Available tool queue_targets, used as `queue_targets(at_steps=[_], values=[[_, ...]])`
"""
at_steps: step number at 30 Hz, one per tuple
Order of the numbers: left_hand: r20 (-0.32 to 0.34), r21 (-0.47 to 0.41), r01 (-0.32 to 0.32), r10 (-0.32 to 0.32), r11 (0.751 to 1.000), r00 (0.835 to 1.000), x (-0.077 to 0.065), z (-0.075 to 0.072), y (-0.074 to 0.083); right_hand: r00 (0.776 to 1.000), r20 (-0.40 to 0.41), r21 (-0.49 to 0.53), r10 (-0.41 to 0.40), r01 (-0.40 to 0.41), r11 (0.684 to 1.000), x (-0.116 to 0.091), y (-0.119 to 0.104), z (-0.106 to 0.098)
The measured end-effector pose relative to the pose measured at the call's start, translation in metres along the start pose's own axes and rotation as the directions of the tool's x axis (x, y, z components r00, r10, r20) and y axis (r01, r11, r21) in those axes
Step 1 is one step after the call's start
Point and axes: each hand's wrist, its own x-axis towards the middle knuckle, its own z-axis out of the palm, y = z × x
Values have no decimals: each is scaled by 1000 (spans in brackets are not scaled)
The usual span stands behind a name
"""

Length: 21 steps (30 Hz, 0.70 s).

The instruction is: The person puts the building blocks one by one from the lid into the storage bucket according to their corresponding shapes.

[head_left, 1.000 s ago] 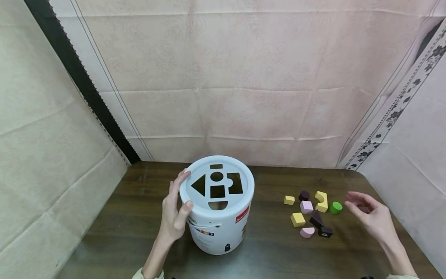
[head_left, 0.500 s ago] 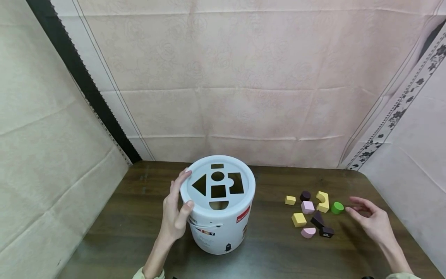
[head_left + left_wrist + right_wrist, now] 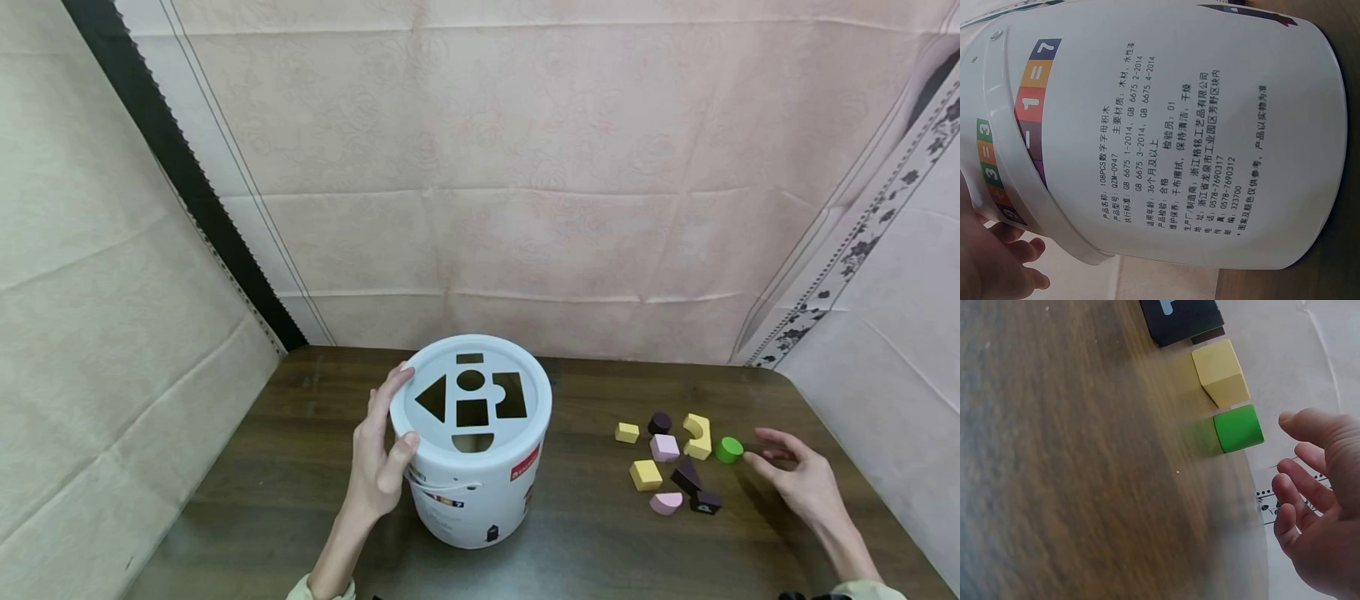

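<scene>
In the head view a white bucket point(image 3: 472, 500) stands upright, its pale blue lid point(image 3: 420, 442) cut with shaped holes. My left hand point(image 3: 378, 458) holds the bucket's left side, fingers at the lid's rim and thumb in front; the left wrist view shows the printed bucket wall point(image 3: 1235, 156) and part of that hand point(image 3: 997, 262). My right hand point(image 3: 798, 479) hovers just right of a green cylinder block point(image 3: 729, 450), fingers loosely bent and thumb apart. In the right wrist view, a small gap separates the thumb from the green block point(image 3: 1238, 429); nothing is held.
Left of the green block lie a yellow notched block point(image 3: 697, 437), a dark cylinder point(image 3: 660, 423), a lilac block point(image 3: 664, 448), yellow blocks point(image 3: 646, 475), a dark triangular block point(image 3: 686, 476), a black block point(image 3: 706, 502) and a pink half-round point(image 3: 666, 503). Cloth walls point(image 3: 525, 167) surround the wooden table point(image 3: 570, 533).
My right hand has lowered slightly beside the green cylinder, its thumb now level with the block. The left hand keeps its place on the bucket. The head view has shifted a little.
</scene>
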Motion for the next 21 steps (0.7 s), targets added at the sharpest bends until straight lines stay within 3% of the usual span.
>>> queue_targets(at_steps=[10, 21], values=[[-5, -3, -5, 5, 1000, 1000, 1, 1, 1, 999, 32, -60, 29, -27, 998, 2, 5, 4], [-2, -6, -1, 1, 1000, 1000, 0, 1, 1, 996, 79, -57, 49, -45, 997, 4, 8, 9]])
